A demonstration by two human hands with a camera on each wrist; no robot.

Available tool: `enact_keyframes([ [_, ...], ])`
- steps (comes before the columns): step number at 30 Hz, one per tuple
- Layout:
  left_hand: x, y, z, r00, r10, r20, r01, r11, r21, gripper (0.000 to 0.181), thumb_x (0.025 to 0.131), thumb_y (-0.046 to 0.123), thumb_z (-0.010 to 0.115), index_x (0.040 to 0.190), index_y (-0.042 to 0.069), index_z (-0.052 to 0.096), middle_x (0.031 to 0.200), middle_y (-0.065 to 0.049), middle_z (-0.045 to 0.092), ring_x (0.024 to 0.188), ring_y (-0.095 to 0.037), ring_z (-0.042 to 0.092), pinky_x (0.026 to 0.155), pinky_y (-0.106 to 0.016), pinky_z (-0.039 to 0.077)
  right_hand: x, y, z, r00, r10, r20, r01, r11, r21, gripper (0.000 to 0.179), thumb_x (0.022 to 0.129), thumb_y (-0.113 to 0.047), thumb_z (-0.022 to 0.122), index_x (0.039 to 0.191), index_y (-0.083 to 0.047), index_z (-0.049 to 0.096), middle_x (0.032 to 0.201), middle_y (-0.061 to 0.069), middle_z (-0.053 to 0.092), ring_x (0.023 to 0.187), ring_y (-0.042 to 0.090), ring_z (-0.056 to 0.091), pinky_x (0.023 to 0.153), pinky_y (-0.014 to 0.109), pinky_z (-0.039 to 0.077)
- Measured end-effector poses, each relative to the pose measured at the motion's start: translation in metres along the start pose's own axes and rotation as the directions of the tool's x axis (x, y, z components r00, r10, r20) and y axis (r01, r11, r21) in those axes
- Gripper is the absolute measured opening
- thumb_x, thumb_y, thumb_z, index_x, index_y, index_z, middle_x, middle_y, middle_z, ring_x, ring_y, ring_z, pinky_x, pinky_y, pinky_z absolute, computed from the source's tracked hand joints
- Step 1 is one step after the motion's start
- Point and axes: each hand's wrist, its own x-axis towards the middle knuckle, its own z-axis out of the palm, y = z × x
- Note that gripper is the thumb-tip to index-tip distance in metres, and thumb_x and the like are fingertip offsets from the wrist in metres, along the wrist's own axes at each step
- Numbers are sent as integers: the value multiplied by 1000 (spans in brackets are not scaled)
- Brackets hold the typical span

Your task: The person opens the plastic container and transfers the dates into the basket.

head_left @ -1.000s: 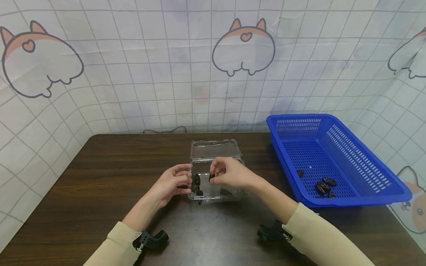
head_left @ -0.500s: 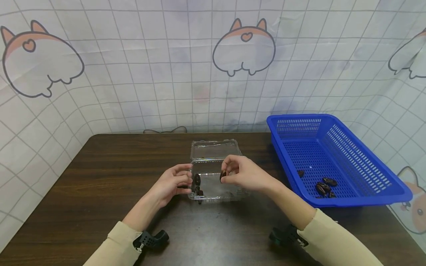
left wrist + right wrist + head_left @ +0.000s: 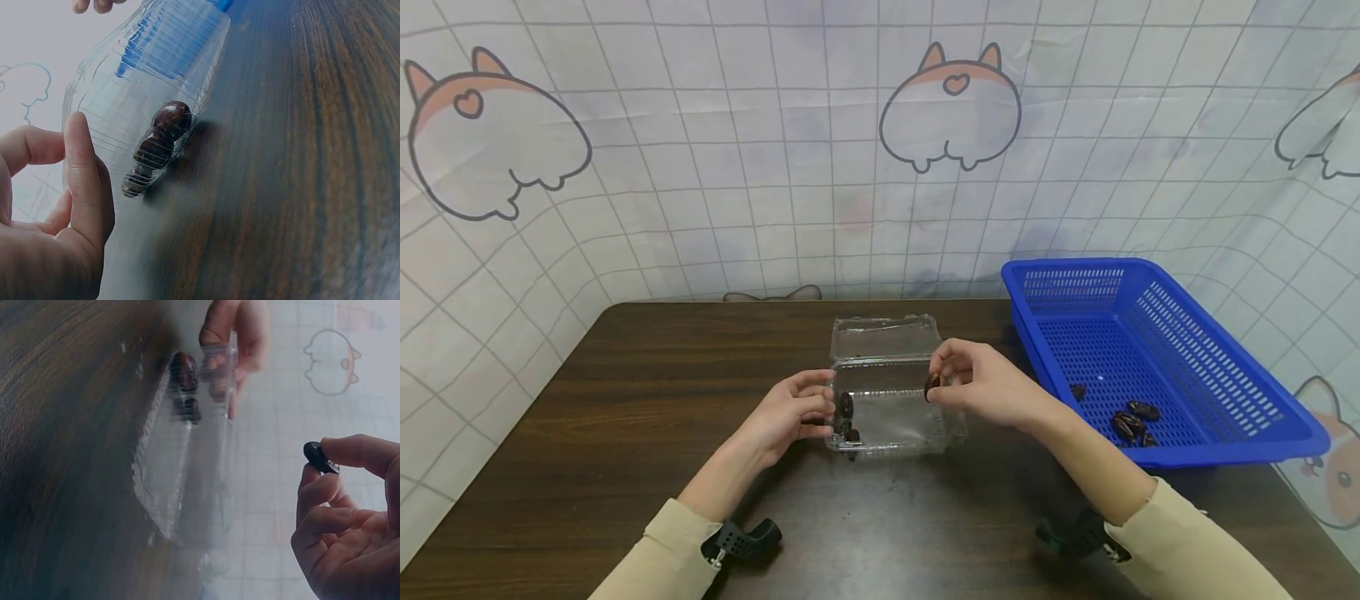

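A clear plastic clamshell box (image 3: 891, 421) lies on the table with its lid (image 3: 886, 339) tipped back. Several dark, glossy dates (image 3: 846, 406) line its left end, also visible through the ribbed plastic as dates (image 3: 154, 148) in the left wrist view. My left hand (image 3: 786, 417) touches the box's left side, its fingers fairly straight. Between thumb and fingertips my right hand (image 3: 988, 387) pinches one date (image 3: 932, 385), above the box's right end. The right wrist view shows that date (image 3: 320, 457) apart from the box.
To the right stands a blue perforated plastic basket (image 3: 1052, 408) holding several dates (image 3: 1126, 425). A white gridded cloth (image 3: 760, 167) with cartoon animals hangs behind the dark wooden table (image 3: 685, 358). Each forearm wears a black wrist mount (image 3: 741, 540).
My right hand has moved rightward and slightly up with the date, from over the middle of the box to its right end. The left hand stays at the box's left side.
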Motion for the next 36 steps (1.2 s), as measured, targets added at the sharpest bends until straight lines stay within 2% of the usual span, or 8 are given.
enact_keyframes([
  [10,0,1,0,1000,-1,0,1,1000,0,56,92,-2,60,147,-3,45,107,-9,58,86,-21,60,74,-32,60,-18,1,-25,999,29,-45,-29,1000,7,30,93,-18,76,113,-5,57,96,11,64,72,30,54,59,34,46],
  [16,1,0,0,1000,-6,2,6,1000,-6,57,92,-3,59,147,-2,44,107,-8,58,86,-19,61,73,-31,60,-28,2,-38,995,60,-81,-57,997,46,33,95,-18,75,116,-2,55,97,13,63,72,21,53,56,30,43],
  [19,1,0,0,1000,-9,2,9,1000,-6,57,92,-3,59,147,-2,44,107,-8,58,87,-19,61,73,-31,60,-35,2,-45,991,83,-102,-76,995,64,34,95,-19,74,117,-2,54,96,14,61,73,22,54,56,30,43],
  [23,1,1,0,1000,-10,-1,10,1000,-6,57,92,-3,60,147,-2,45,106,-7,58,86,-20,61,73,-32,60,-43,5,-54,984,105,-144,-98,994,56,36,96,-22,74,119,-4,54,96,14,60,75,25,54,57,31,43],
  [28,1,1,0,1000,-10,-4,10,1000,-11,56,92,-4,59,146,-2,45,105,-8,58,86,-20,61,73,-32,60,-53,11,-65,976,120,-181,-114,993,43,36,97,-23,73,121,-4,54,100,14,58,70,20,50,55,31,41],
  [36,0,1,0,1000,-8,-10,8,1000,1,55,93,-3,60,146,-2,45,107,-10,59,86,-21,61,74,-33,60,-68,21,-82,966,143,-217,-142,990,18,39,99,-29,71,123,-4,53,104,17,61,74,22,53,58,31,46],
])
